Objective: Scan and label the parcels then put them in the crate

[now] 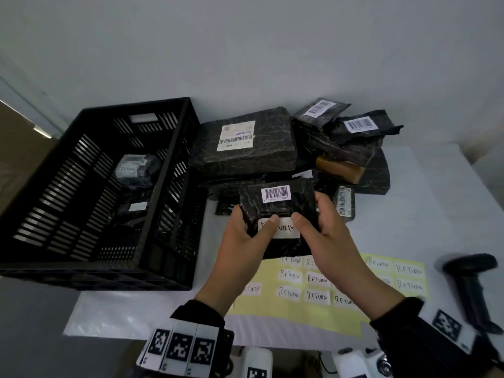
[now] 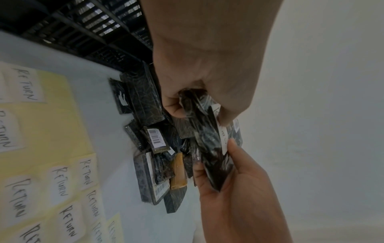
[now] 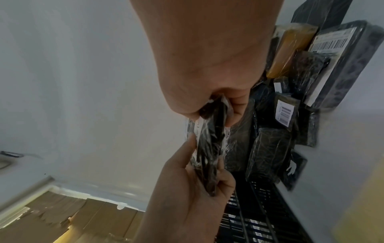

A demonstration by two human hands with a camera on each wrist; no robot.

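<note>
Pale grey wall fills the upper half of the head view, above a white worktop (image 1: 436, 214). At left centre stands a black slatted plastic crate (image 1: 90, 192), holding a few wrapped parcels, one of them marked RETURN (image 1: 136, 170). Right of it, at centre, lies a heap of black film-wrapped parcels with barcode labels (image 1: 245, 143). Lower centre, a pale yellow sheet of white handwritten RETURN stickers (image 1: 321, 290) lies flat on the worktop. At far right rests a black handheld barcode scanner (image 1: 469, 285). Mid-frame, above the sheet, a small flat black-wrapped parcel (image 1: 281, 208) with a barcode is held up. The left hand (image 1: 245, 241) grips its left edge, thumb on a white RETURN label (image 1: 283, 230); the right hand (image 1: 324, 230) grips the right edge, thumb beside the label.
</note>
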